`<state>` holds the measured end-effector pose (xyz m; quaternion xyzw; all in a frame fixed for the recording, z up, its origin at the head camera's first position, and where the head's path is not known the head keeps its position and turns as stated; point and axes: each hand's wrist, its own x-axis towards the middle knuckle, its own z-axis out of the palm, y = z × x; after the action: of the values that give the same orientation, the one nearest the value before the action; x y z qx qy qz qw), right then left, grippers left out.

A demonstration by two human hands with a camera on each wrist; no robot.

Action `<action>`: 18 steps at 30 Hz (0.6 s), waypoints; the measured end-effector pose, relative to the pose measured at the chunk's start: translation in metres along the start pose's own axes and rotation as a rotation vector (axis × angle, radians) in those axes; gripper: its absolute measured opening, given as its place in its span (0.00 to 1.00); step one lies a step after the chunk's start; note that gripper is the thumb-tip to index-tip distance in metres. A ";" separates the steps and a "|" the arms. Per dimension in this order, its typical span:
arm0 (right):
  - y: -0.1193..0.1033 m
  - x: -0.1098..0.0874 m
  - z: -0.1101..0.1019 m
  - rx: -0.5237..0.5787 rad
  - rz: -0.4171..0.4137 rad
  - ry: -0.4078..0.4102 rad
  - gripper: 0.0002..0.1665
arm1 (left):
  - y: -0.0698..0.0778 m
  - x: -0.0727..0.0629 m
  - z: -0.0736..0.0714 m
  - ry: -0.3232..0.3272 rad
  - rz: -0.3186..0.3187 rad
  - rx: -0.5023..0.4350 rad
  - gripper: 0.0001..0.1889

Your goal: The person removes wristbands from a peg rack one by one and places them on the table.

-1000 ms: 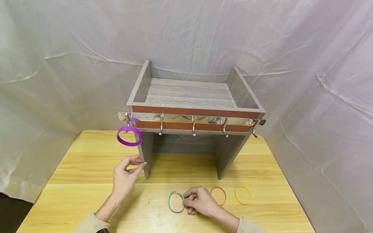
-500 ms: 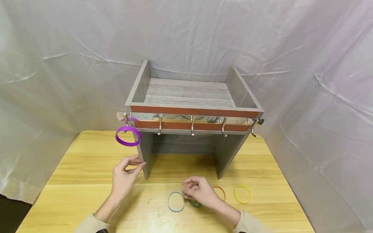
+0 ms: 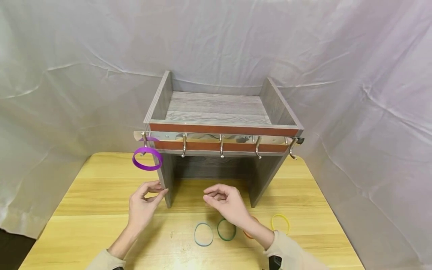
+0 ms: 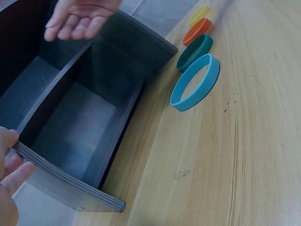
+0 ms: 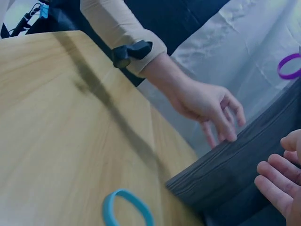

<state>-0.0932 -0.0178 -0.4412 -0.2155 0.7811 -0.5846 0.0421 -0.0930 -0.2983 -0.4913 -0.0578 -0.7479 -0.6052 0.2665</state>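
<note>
A small grey wood-grain shelf [image 3: 219, 108] stands on the table, with a metal hook rail [image 3: 202, 137] across its front. My left hand [image 3: 143, 206] pinches the front edge of its left side panel [image 3: 165, 183] between thumb and fingers. From the leftmost hook hangs a purple wristband [image 3: 147, 168]. My right hand [image 3: 227, 204] is raised before the shelf's lower opening, fingers loosely bent, with nothing in it. Below it on the table lie a light blue wristband [image 4: 202, 94] and a green wristband [image 3: 227, 240]. An orange wristband [image 3: 247, 235] is partly covered by my right forearm.
A yellow wristband [image 3: 280, 215] lies rightmost on the wooden table [image 3: 84, 210]. Several more hooks, such as the middle hook [image 3: 221, 146], jut from the rail and carry nothing. Pale cloth [image 3: 216, 41] encloses the back and sides.
My right hand has let go of the light blue wristband and moved up and away towards the shelf, uncovering the green one. My left hand keeps its grip on the panel.
</note>
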 end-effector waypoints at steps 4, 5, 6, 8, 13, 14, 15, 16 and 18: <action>-0.012 0.007 0.004 0.006 -0.025 0.006 0.11 | 0.000 0.000 0.000 -0.002 -0.002 -0.001 0.18; -0.015 0.009 0.005 0.004 -0.033 0.012 0.11 | 0.000 0.000 0.000 -0.002 0.000 -0.002 0.18; -0.018 0.011 0.006 0.005 -0.039 0.017 0.11 | 0.000 0.000 0.000 -0.003 0.002 -0.004 0.18; -0.023 0.014 0.008 0.008 -0.053 0.029 0.11 | 0.000 0.000 0.000 -0.003 0.007 -0.005 0.18; -0.035 0.025 0.012 0.042 -0.119 0.048 0.10 | 0.001 0.000 0.001 -0.004 0.006 -0.008 0.18; -0.037 0.027 0.013 0.049 -0.134 0.050 0.10 | 0.001 0.000 0.001 -0.004 0.006 -0.006 0.18; -0.039 0.029 0.014 0.058 -0.149 0.051 0.10 | 0.001 0.000 0.000 -0.004 0.007 -0.001 0.18; -0.041 0.032 0.015 0.064 -0.162 0.055 0.10 | 0.001 0.000 0.000 -0.003 0.009 0.005 0.18; -0.046 0.036 0.018 0.075 -0.179 0.065 0.09 | 0.002 0.000 0.000 -0.002 0.016 0.014 0.18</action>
<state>-0.1071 -0.0582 -0.3974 -0.2637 0.7372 -0.6215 -0.0274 -0.0919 -0.2977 -0.4898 -0.0625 -0.7520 -0.5975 0.2711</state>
